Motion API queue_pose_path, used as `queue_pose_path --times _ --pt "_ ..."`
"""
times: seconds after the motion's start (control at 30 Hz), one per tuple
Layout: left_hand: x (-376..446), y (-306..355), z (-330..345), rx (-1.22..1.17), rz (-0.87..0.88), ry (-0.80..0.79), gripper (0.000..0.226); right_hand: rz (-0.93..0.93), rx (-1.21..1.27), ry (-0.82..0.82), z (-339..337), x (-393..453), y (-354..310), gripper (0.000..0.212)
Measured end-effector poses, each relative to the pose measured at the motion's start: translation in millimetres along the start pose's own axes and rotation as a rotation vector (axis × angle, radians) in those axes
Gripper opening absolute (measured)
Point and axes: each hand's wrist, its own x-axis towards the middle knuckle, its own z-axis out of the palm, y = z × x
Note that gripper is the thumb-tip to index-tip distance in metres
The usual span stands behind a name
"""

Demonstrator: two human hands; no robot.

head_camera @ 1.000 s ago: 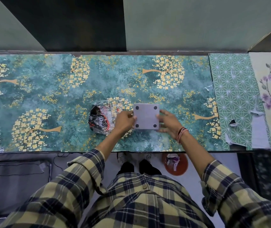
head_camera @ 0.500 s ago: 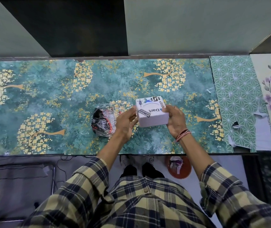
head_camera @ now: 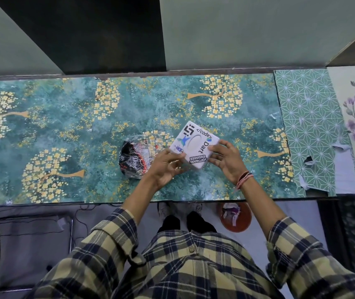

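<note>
While it tilts over the teal, gold-flowered counter (head_camera: 64,130), the white square sticker-covered box (head_camera: 194,145) is pinched at its near edges by the left grip (head_camera: 165,166) and the right grip (head_camera: 226,159). A black crinkled plastic packet (head_camera: 134,161) lies just beside the left grip.

Partitioned office desk (head_camera: 68,134), bin (head_camera: 237,221) beneath.

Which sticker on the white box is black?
The SOFTWARE ENGINEER sticker, at the white box's edge beside the left hand; the code and Dart stickers are light.
</note>
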Motion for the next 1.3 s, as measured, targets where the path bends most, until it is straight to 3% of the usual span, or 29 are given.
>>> queue_pose_path --times 0.1,0.2,0.33,0.53,0.7,1.03,1.3 --pt "-2.3 15.0 -5.3 0.206 -0.005 -0.062 0.058 -0.041 -0.188 -0.042 -3.4 0.8 -16.4 0.037" --pt "-1.7 34.9 -4.6 0.459 -0.024 -0.146 0.051 -0.079 -0.479 -0.131 3.9 1.7 -31.4 0.05" --pt "-0.3 41.9 -5.6 0.736 -0.154 -0.305 0.037 -0.138 -0.71 -0.242 18.4 2.6 -36.9 0.034" --pt "-4.9 24.9 -14.3 0.501 -0.174 -0.132 0.025 -0.08 -0.689 -0.164 2.6 5.0 -27.4 0.049" --pt "0.4 3.6 -4.9 0.34 -0.116 0.062 0.02 0.038 -0.497 -0.063 -0.4 9.1 11.0 0.038" --pt "29.8 -5.1 0.6 0.413 -0.007 0.224 0.024 -0.058 -0.623 0.08 4.1 36.0 46.4 0.01" --pt "46.0 -14.4 -9.7 0.537 0.028 0.281 0.03 -0.05 -0.693 0.123 3.8 49.0 50.9 0.012"
